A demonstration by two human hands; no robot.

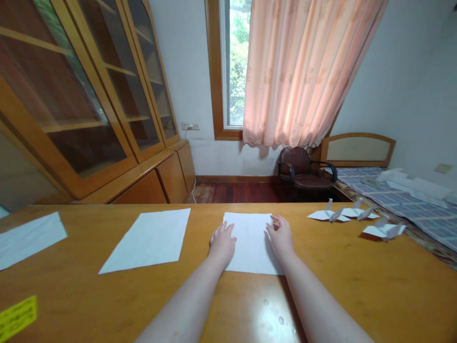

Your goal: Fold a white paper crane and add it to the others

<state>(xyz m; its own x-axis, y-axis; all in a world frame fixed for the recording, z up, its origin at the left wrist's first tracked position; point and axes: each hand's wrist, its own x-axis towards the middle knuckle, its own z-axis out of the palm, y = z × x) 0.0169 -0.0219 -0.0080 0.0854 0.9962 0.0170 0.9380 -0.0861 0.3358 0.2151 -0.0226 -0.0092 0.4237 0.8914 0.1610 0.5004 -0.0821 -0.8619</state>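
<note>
A square sheet of white paper (pixel 252 245) lies flat on the wooden table in front of me. On its left edge rests my left hand (pixel 223 245), fingers spread over the paper. My right hand (pixel 281 237) is at the opposite edge, its fingers loosely bent and apart near the upper right corner. Whether the right fingertips press on the sheet or just hover at its edge is hard to tell. Neither hand grips anything.
Left of me lie a second white sheet (pixel 153 240) and another sheet (pixel 34 238). Three folded paper birds (pixel 383 229) stand at the table's right. A yellow note (pixel 17 318) sits at the near left. Beyond the table (pixel 178 305) are a chair (pixel 302 169) and a bed (pixel 403 200).
</note>
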